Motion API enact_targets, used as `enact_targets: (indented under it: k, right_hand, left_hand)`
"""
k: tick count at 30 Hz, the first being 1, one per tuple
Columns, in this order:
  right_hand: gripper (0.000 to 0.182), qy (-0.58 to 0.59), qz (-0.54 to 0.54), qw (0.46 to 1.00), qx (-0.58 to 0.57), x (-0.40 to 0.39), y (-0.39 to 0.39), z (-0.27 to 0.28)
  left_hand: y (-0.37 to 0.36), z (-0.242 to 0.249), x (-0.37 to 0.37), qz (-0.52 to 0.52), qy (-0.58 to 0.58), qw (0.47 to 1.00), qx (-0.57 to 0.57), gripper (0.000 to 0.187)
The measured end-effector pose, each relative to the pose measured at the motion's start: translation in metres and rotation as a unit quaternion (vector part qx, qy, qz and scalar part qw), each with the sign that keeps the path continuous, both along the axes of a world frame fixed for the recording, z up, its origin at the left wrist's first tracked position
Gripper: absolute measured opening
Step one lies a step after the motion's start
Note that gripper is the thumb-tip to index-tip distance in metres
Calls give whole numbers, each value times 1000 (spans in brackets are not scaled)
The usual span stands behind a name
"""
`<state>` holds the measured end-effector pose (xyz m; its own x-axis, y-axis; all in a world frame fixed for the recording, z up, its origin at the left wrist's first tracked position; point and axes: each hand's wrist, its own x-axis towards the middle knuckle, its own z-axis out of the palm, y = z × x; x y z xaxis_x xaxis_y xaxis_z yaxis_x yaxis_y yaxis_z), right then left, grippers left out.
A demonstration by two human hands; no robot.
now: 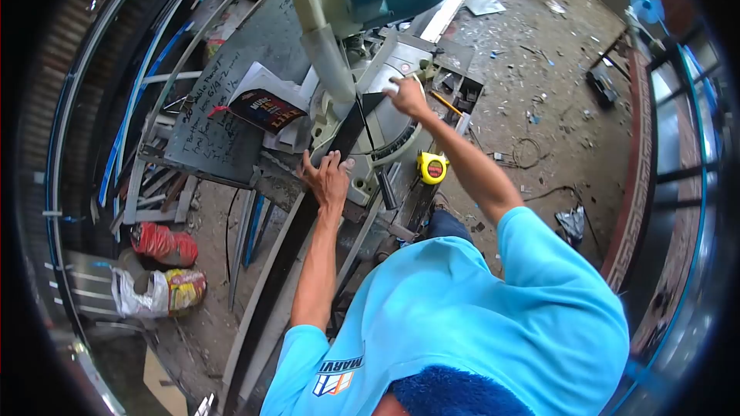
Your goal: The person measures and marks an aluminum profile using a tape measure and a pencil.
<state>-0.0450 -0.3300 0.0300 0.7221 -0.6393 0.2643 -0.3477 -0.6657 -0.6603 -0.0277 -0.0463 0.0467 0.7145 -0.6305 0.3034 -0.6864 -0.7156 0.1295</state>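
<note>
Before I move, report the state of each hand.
Left hand: open, spread over the dark bar.
Right hand: partly curled by the bar's far end; whether its grip holds anything cannot be told.

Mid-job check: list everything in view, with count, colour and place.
saw: 1, teal and off-white, top centre
bar: 1, dark, across saw base, running lower left
table: 1, grey, handwriting on it, left of saw
book: 1, dark cover, on table
tape measure: 1, yellow, lower right of saw
pencil: 1, orange-yellow, right of saw
packages: 2, red and white-yellow, lower left
strips: many, mixed, left side
scraps: many, mixed, floor
shirt: 1, light blue, bottom
left hand: 1, bare, on bar
right hand: 1, bare, at bar's far end
</note>
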Motion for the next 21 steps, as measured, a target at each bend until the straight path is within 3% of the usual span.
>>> enact_targets:
  k: [3, 6, 7, 8, 9, 10, 11, 12, 13, 14, 15, 16, 17, 19, 20, 21]
  right_hand:
    - [30, -39, 14, 995, -87, -2, 27, -10]
    - [24, -32, 95, 980, 169, -14, -6, -20]
    - [22, -39, 79, 986, 140, -20, -17, -27]
    - [22, -12, 80, 970, 228, -30, -32, -15]
    - [24, -52, 77, 982, 164, -34, -53, -25]
    - [23, -54, 68, 973, 215, -36, -76, -16]
    - [22, -100, 37, 979, 172, -28, -102, -16]
    - [22, 11, 46, 981, 191, -21, -136, 6]
    - [23, -17, 35, 995, 96, -4, -166, 17]
    - [32, -4, 50, 995, 90, 15, -200, 25]
    - [34, -78, 27, 996, 37, 33, -226, 34]
    - [44, -63, -31, 996, -64, 49, -250, 51]
    - [57, -175, -12, 979, -102, 64, -273, 74]
    - [33, -291, -7, 956, 29, 58, -252, 197]
    - [36, -379, 55, 914, -132, 73, -298, 177]
    - [38, -454, 115, 835, -290, 88, -344, 160]
  left_hand:
    - [-9, 17, -7, 13, -19, 1000, 18, 30]
    - [-22, 33, -13, 35, 12, 994, 103, 30]
    - [-25, 30, -10, 50, 17, 993, 110, 30]
    - [-24, 27, -3, 24, 22, 995, 97, 30]
    - [-17, 25, 2, -1, 28, 996, 88, 30]
    - [-14, 24, 6, -11, 33, 996, 82, 32]
    - [-12, 25, 7, 6, 38, 995, 91, 32]
    - [-10, 26, 7, -14, 31, 996, 82, 33]
    - [-12, 27, 10, -38, 21, 997, 68, 34]
    - [-13, 28, 12, -46, 19, 995, 83, 37]
    - [-15, 31, 11, -43, 23, 995, 87, 37]
    - [-16, 34, 10, -42, 31, 993, 102, 37]
    - [-18, 36, 10, -44, 38, 992, 116, 37]
    - [-14, 36, 9, -39, 53, 989, 132, 38]
    - [-12, 37, 12, -55, 56, 988, 135, 40]
    - [-11, 37, 16, -73, 57, 986, 137, 41]
